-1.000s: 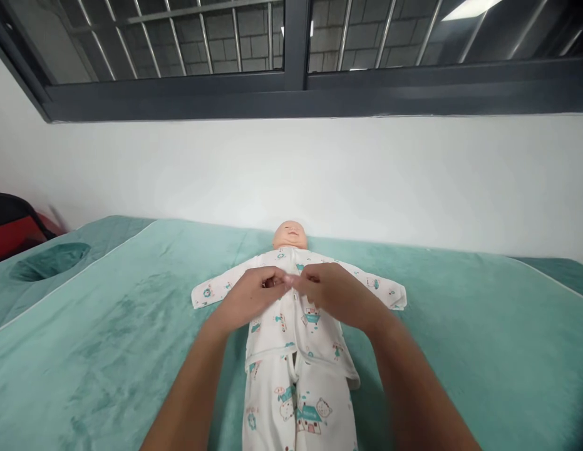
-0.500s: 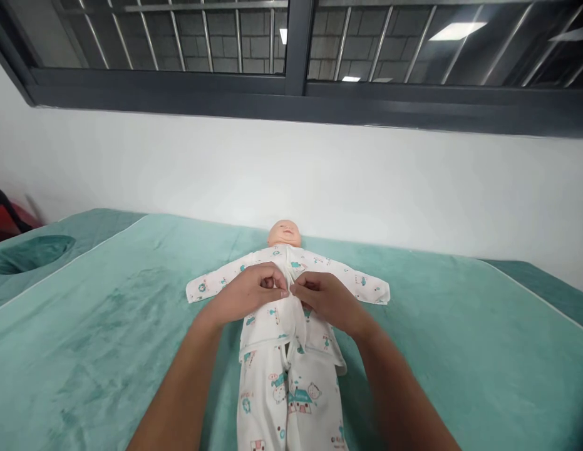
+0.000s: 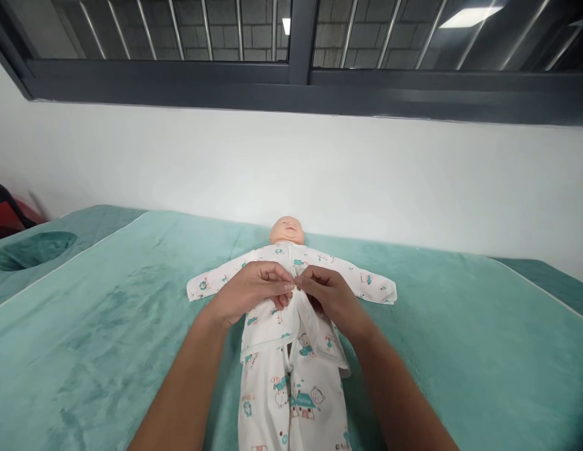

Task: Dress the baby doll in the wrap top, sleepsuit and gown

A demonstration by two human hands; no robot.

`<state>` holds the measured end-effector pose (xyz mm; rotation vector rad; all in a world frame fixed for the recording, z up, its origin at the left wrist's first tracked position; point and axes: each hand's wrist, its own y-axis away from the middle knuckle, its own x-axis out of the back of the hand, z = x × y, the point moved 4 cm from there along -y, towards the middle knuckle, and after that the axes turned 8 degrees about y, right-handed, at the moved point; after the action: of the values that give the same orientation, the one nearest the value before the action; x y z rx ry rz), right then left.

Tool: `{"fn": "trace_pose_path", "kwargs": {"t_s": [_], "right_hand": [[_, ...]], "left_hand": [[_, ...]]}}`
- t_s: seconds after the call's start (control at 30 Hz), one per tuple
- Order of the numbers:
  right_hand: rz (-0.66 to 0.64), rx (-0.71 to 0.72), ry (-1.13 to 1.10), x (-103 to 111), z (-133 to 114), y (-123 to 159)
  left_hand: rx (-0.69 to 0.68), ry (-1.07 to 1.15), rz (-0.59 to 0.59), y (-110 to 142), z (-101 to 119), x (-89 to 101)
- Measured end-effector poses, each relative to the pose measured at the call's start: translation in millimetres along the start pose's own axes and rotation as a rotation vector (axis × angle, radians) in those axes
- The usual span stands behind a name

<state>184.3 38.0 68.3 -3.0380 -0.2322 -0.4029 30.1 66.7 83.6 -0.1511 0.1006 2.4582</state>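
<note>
A baby doll point(image 3: 287, 230) lies on its back, its head toward the wall. It wears a white printed baby shirt point(image 3: 267, 332) with both sleeves spread out, and matching white pants point(image 3: 265, 401). At the middle of the chest, my left hand point(image 3: 260, 289) pinches the shirt's front edge between thumb and fingers. My right hand point(image 3: 329, 294) pinches the opposite front edge, fingertips almost touching those of the left. Below the hands the shirt's front flap is lifted and partly folded. Whatever fastener lies between the fingertips is too small to make out.
Green plush cover point(image 3: 108, 351) spreads under the doll, with a round hole point(image 3: 32, 250) at the left. Behind it rises a white wall point(image 3: 291, 163) below a dark window frame point(image 3: 178, 84). A red and black object point(image 3: 7, 213) stands at the far left edge.
Both hands have shifted slightly right and their fingertips have come closer together. The shirt's front flap is raised more below the right hand. The camera view has tilted a little.
</note>
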Motion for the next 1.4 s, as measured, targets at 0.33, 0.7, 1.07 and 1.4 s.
{"fn": "trace_pose_path", "kwargs": {"t_s": [0.33,0.7,1.07,1.4], "right_hand": [[0.038,-0.019,0.065,-0.2,-0.8,0.1],[-0.194,0.024,-0.058,8.5,5.1,1.3],[-0.187,-0.020,-0.036,6.9,6.0,-0.8],[-0.121,-0.020,0.114,2.3,0.1,2.0]], "left_hand": [[-0.020,0.027,0.019,-3.2,-2.2,-1.9],[-0.017,0.003,0.046,-4.5,-5.8,0.3],[0.004,-0.016,0.044,-4.1,-5.7,0.0],[0.019,-0.119,0.019,-1.0,-1.4,-3.6]]}}
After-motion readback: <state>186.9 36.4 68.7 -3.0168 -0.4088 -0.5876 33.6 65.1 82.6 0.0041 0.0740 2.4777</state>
